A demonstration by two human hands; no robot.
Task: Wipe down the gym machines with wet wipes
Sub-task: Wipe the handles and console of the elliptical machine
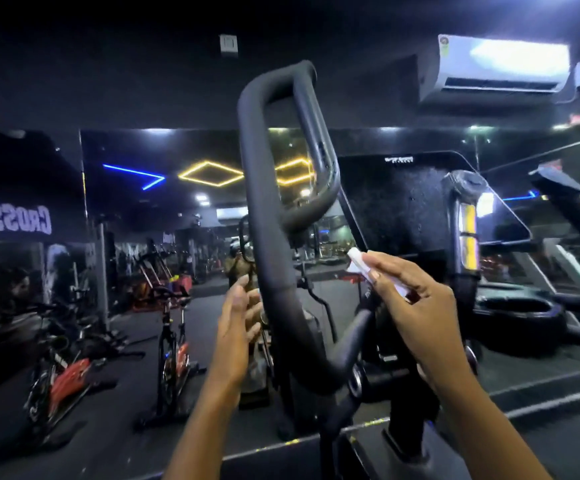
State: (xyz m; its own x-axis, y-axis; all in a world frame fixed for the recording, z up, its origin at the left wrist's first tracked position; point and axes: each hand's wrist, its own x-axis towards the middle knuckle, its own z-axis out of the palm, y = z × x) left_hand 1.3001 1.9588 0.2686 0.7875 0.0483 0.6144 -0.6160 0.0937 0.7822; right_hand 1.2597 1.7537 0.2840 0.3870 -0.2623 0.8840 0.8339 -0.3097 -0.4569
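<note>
The right hand (pixel 416 306) pinches one folded white wipe (pixel 357 258) between thumb and fingers. The wipe sticks out past the fingertips to the far left, in front of the dark console (pixel 409 202). It lies right of the handle (pixel 271 209) and apart from it. The left hand (pixel 238 327) is open and relaxed, holding nothing, just left of that one looped handle; whether it touches is unclear. Two bikes (pixel 174 341) stand at far left.
</note>
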